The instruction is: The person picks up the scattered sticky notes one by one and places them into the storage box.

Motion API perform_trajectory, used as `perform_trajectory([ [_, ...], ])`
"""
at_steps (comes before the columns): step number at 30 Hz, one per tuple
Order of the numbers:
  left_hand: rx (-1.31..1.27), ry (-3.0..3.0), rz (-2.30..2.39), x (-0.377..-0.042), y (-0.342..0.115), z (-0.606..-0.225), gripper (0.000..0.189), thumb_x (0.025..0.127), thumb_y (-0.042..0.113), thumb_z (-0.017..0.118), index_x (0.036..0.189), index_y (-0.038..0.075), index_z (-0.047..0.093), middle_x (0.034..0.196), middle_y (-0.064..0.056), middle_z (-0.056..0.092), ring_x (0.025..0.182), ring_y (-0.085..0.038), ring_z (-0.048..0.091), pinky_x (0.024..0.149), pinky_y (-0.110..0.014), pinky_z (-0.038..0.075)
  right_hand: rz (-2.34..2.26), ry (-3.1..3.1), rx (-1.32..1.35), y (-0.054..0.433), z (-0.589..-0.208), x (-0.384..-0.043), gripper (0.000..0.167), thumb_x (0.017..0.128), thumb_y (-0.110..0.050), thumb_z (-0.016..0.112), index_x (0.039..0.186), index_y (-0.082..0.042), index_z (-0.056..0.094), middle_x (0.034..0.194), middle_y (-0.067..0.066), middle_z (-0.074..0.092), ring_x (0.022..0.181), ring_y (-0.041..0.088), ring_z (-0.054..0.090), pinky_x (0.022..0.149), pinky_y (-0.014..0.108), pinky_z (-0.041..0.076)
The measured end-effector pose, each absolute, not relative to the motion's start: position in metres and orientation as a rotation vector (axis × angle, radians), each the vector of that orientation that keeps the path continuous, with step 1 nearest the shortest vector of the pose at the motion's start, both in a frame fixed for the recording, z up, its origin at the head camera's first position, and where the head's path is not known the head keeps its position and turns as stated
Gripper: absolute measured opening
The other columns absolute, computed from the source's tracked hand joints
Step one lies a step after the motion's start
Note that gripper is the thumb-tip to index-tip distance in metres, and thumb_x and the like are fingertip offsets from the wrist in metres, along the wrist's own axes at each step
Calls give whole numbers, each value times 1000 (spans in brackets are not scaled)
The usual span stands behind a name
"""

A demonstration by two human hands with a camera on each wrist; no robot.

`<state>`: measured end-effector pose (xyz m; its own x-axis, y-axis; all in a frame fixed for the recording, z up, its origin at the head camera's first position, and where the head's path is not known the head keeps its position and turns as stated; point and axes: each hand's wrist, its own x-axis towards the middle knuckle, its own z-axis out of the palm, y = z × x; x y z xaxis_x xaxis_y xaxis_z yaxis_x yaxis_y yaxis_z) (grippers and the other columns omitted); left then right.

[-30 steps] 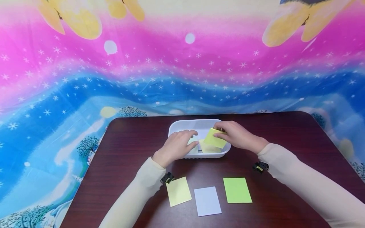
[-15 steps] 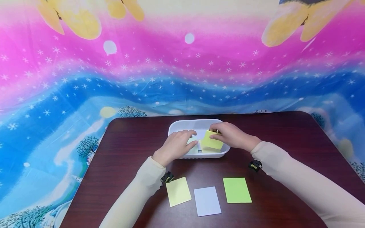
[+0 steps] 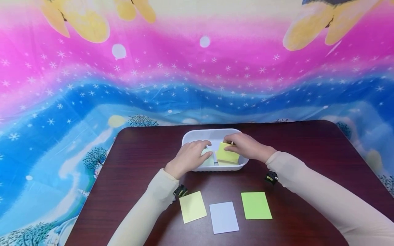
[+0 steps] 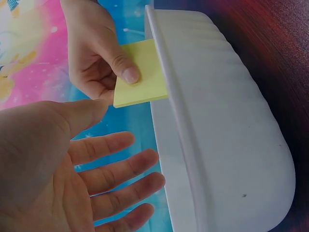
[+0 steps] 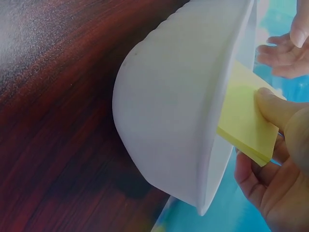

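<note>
My right hand (image 3: pixel 246 147) pinches a yellow sticky note pad (image 3: pixel 228 152) between thumb and fingers, tilted over the right half of a white plastic basin (image 3: pixel 221 168). In the right wrist view, the lower part of the pad (image 5: pixel 244 113) dips behind the basin's rim. Over the basin's left side is my left hand (image 3: pixel 191 157), and the left wrist view shows its fingers (image 4: pixel 118 176) spread and relaxed, holding nothing. A pale green sticky note pad (image 3: pixel 210 160) lies in the basin, partly covered by the left hand. Under the held pad, a paler yellow pad (image 3: pixel 227 164) shows slightly.
Three square pads lie on the dark wooden table (image 3: pixel 147 150) in front of the basin: pale yellow (image 3: pixel 193 207), white (image 3: pixel 224 217) and bright green (image 3: pixel 256 205). Behind the table hangs a colourful patterned cloth (image 3: pixel 197 85).
My right hand has moved left and slightly down with the yellow sticky note pad, which now covers more of the paler pad beneath. The left hand has stayed almost still.
</note>
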<state>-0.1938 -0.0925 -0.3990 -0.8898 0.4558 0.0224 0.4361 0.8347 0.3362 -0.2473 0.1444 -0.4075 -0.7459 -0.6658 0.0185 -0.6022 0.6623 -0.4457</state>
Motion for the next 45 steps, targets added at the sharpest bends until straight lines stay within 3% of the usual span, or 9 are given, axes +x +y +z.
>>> perform_trajectory([
  [20,706,2980,411,-196,-93,-406,41,102,38,58,136,15,61,124,-4,72,111,-20,69,93,-41,55,-487,2752,-1040,135,-416,-257,8,93,-16,74,98,-11,72,85,-3,68,73,11,52,71,30,46],
  [38,701,2965,422,-196,-91,-407,41,103,38,57,136,14,61,127,-5,71,113,-21,69,93,-41,55,-397,2750,-953,126,-418,-263,29,95,-16,72,120,-2,69,110,9,73,88,16,59,85,39,52],
  [45,695,2964,414,-196,-91,-407,41,103,37,58,136,14,61,127,-5,71,113,-21,69,92,-42,55,-369,2710,-918,125,-419,-264,40,94,-22,72,126,1,67,109,8,72,84,16,53,79,35,45],
])
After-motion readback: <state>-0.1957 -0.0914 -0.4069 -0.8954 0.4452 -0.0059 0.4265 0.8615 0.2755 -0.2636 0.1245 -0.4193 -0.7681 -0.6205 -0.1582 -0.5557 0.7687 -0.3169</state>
